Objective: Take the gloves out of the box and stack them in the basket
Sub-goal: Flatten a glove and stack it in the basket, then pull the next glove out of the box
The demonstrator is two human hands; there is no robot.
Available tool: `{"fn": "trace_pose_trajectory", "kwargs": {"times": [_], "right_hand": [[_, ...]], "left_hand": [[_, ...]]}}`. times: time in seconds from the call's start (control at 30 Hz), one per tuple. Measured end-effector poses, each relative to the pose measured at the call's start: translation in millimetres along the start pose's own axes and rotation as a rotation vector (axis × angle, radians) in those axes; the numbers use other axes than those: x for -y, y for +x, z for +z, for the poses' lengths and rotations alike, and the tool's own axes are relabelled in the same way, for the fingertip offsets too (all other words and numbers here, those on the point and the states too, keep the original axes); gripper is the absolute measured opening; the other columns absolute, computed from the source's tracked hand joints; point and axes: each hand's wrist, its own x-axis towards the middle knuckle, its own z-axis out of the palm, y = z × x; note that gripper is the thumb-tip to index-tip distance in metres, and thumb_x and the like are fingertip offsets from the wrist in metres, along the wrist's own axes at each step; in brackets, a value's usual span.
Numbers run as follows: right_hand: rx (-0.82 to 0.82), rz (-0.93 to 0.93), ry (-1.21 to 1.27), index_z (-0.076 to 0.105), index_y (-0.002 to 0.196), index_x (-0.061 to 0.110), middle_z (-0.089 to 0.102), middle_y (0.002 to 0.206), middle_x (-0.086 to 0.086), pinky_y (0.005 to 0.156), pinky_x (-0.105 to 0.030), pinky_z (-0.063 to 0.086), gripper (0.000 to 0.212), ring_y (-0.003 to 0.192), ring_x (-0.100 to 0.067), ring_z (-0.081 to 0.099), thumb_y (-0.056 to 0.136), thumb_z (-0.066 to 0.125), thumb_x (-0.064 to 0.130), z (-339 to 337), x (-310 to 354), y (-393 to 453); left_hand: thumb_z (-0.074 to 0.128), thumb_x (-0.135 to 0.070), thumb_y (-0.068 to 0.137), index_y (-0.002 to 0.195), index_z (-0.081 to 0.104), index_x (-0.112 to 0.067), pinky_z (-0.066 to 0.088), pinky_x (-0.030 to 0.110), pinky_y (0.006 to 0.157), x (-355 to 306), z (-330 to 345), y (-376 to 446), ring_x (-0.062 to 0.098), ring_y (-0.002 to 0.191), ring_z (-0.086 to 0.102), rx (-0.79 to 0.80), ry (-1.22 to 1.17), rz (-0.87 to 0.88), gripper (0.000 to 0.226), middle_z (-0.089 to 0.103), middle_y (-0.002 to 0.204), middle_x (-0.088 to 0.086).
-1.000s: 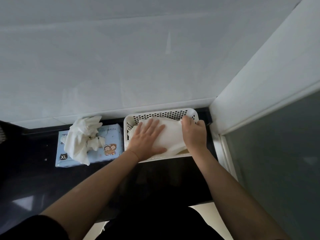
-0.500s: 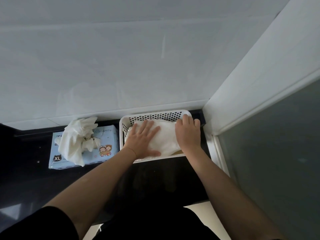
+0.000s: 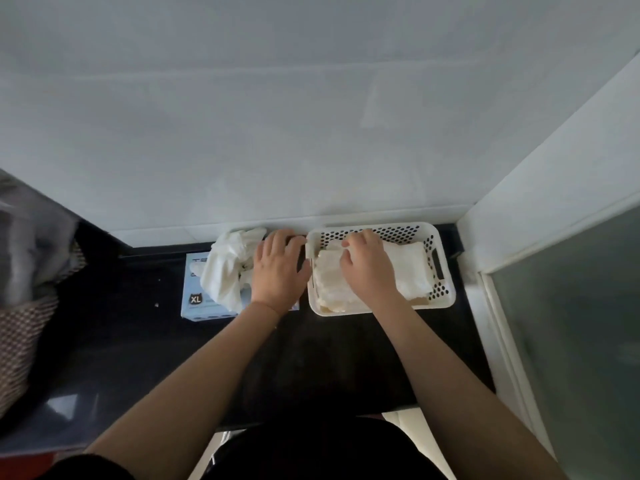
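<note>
Gloves (image 3: 363, 275), white and thin, lying as a flat pile inside the white perforated basket (image 3: 440, 299) on the dark counter (image 3: 138, 341); more gloves in a crumpled white tuft (image 3: 225, 268) sticking out of the top of the pale blue box (image 3: 194, 301) marked XL, just left of the basket. Box and basket side by side against the wall (image 3: 311, 116), probably so each transfer is one short sideways reach.

From the head view, only one to go by: right hand (image 3: 367, 268) down on the pile in the basket, fingers bent toward its far edge, seemingly pinching or tucking a top layer there; whether anything is truly gripped, cannot tell. Likely there to flatten the pile so it stacks evenly and does not spring up.

Left hand (image 3: 280, 268) over the right end of the box, beside the tuft, fingers slightly spread and loosely curved, nothing visibly held. Placed well to steady the box or take the next glove, by the look of it.

Task partly done, judging by the pile in the basket and the tuft left in the box.
</note>
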Motion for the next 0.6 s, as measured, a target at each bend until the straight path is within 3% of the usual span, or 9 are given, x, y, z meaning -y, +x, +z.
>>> {"fn": "trace_pose_trajectory", "kwargs": {"times": [0.07,0.13,0.3,0.47,0.6], "right_hand": [[0.011,0.036,0.046,0.060,0.103,0.009,0.053,0.107,-0.006,0.073,-0.033,0.049,0.013,0.098,-0.019,0.050,0.094,0.052,0.014,3,14,-1],[0.026,0.034,0.091,0.059,0.100,0.011,0.051,0.105,-0.003,0.070,-0.031,0.048,0.010,0.093,-0.017,0.049,0.095,0.051,0.014,15,49,-4],[0.078,0.042,0.116,0.057,0.095,0.014,0.049,0.101,0.000,0.066,-0.031,0.049,0.005,0.084,-0.015,0.050,0.096,0.053,0.016,33,90,-13],[0.091,0.101,0.155,0.059,0.090,0.014,0.051,0.097,0.001,0.065,-0.027,0.046,0.009,0.077,-0.014,0.051,0.097,0.052,0.015,29,105,-14],[0.093,0.151,0.195,0.062,0.094,0.015,0.053,0.099,0.002,0.065,-0.026,0.048,0.010,0.074,-0.013,0.054,0.096,0.052,0.013,22,116,-13]], "left_hand": [[0.069,-0.020,0.080,0.108,0.061,-0.011,0.042,0.047,0.091,15,-8,-2,0.034,0.106,0.053,-0.053,0.021,-0.197,0.030,0.056,0.113,0.012],[0.070,-0.021,0.081,0.103,0.057,-0.009,0.041,0.044,0.084,47,-29,-11,0.033,0.097,0.052,-0.060,0.047,-0.402,0.029,0.054,0.105,0.012],[0.061,-0.036,0.090,0.093,0.058,-0.019,0.044,0.033,0.071,95,-57,-18,0.021,0.076,0.058,0.188,-0.092,-0.676,0.018,0.063,0.089,-0.002],[0.058,-0.035,0.095,0.081,0.067,-0.022,0.049,0.029,0.061,111,-78,-16,0.016,0.068,0.060,0.211,-0.249,-0.568,0.022,0.065,0.072,-0.005],[0.046,-0.031,0.101,0.061,0.046,-0.013,0.035,0.029,0.051,111,-96,-5,0.022,0.056,0.045,0.267,-0.196,-0.461,0.043,0.046,0.057,0.001]]}}
